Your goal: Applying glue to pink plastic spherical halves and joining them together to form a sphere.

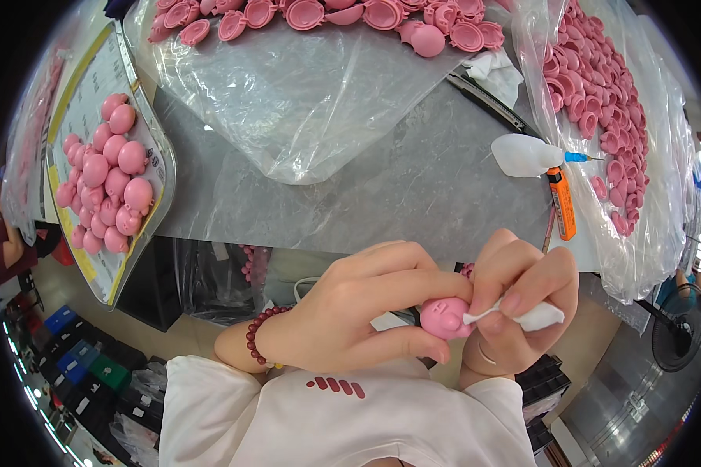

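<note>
Near the table's front edge, my left hand (366, 307) grips a small round pink plastic figure (444, 317) between thumb and fingers. It has a moulded face and small bumps on it. My right hand (526, 303) pinches a white tissue (539, 317), whose twisted tip touches the figure's right side. Both hands are close together in front of my chest. The inner side of the figure is hidden by my left fingers.
A tray (167, 175) of pink balls stands at left. Pink half shells (304, 14) lie on clear plastic (288, 101) at the back; more shells (600, 86) fill a bag at right. Nearby are a white needle bottle (522, 156), an orange-handled cutter (561, 206) and a black cutter (487, 103).
</note>
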A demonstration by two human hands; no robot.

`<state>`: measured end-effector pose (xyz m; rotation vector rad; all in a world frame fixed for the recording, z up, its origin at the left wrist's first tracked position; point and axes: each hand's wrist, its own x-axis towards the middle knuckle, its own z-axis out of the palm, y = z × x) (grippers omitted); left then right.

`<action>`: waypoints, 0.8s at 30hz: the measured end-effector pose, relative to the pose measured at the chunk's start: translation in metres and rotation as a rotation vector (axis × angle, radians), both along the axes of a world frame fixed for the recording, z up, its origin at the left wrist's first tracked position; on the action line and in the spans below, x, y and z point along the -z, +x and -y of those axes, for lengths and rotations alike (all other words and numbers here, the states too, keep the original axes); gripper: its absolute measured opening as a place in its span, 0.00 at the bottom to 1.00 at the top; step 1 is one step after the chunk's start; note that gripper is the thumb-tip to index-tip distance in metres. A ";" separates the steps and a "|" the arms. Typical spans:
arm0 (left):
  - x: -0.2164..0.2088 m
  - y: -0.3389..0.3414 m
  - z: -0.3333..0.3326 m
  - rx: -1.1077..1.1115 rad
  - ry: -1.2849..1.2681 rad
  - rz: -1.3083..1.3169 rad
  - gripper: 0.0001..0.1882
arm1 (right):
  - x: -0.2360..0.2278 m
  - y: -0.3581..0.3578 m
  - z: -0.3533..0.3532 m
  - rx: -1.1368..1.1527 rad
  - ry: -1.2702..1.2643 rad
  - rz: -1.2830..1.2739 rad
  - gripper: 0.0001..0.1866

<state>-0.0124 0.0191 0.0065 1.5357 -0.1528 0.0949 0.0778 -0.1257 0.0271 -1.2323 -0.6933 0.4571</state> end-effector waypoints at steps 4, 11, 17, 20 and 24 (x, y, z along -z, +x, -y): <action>0.002 0.001 0.001 0.002 -0.040 0.018 0.23 | -0.002 0.000 -0.001 0.098 -0.016 -0.101 0.14; 0.001 0.002 0.001 0.009 -0.038 0.007 0.23 | 0.003 0.005 0.002 -0.001 0.093 0.184 0.09; 0.003 0.000 0.001 -0.016 -0.005 -0.025 0.23 | -0.003 0.004 0.001 -0.068 -0.113 0.497 0.09; 0.004 -0.001 0.002 -0.013 0.012 -0.029 0.23 | 0.003 0.000 0.001 0.040 -0.143 0.526 0.15; 0.006 -0.001 0.006 -0.045 0.024 -0.015 0.23 | -0.002 0.001 0.007 -0.008 -0.172 0.478 0.14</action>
